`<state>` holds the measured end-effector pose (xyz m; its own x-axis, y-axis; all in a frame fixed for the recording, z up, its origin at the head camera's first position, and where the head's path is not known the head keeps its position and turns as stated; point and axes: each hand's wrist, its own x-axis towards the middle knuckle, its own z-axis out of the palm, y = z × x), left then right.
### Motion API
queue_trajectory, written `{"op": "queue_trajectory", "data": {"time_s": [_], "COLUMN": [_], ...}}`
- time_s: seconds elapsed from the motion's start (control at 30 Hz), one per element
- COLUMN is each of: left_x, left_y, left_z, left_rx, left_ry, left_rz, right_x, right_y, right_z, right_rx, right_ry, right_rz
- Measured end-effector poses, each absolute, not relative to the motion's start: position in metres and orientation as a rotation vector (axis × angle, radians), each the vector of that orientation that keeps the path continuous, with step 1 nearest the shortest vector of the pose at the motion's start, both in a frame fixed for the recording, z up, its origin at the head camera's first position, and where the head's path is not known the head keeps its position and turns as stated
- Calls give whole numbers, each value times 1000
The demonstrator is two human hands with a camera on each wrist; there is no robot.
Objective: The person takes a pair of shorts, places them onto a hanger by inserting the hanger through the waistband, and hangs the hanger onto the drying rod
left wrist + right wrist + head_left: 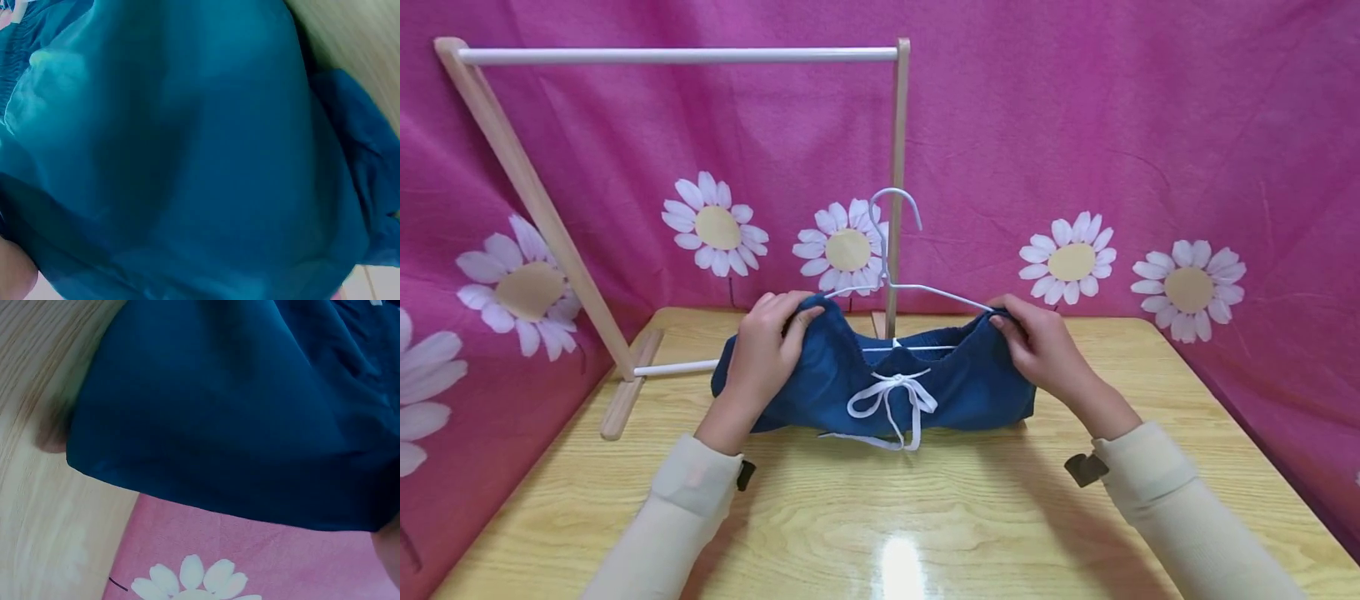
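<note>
A dark blue garment (842, 392) with a white drawstring bow (895, 392) at its neckline hangs low over the table around a white wire hanger (934, 292). The hanger's hook stands upright above the cloth, and its lower bar shows through the neck opening. My left hand (767, 346) pinches the garment's left shoulder, thumb in front. At the other shoulder, my right hand (1037, 346) grips the cloth near the end of the hanger's arm. Blue cloth (206, 156) fills most of the left wrist view. In the right wrist view, the garment's side (206, 425) spreads above the table.
Behind and to the left stands a wooden rack with a white top rail (677, 56), a lower white bar (677, 367) and wooden uprights (542, 200). The light wood table (820, 517) reaches back to a pink curtain (985, 125) printed with white daisies.
</note>
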<state>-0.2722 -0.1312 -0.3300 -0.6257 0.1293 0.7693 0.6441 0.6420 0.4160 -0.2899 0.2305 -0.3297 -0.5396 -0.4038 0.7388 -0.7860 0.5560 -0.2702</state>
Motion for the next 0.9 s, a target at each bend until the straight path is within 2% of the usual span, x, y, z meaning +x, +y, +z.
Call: {"op": "queue_trajectory", "data": {"time_s": [0.53,0.9], "left_x": [-276,-276], "left_y": [-152,-166], "left_z": [-331,-320], "left_rx": [-457,-618], "left_ry": [-1998,-2197], "left_rz": [-1075,-1081], "right_x": [-288,-284], "right_y": [245,246], "right_z": [-326,-321], "right_rx": [752,781], "right_ry": [-2143,-2086], "right_rz": [961,939]}}
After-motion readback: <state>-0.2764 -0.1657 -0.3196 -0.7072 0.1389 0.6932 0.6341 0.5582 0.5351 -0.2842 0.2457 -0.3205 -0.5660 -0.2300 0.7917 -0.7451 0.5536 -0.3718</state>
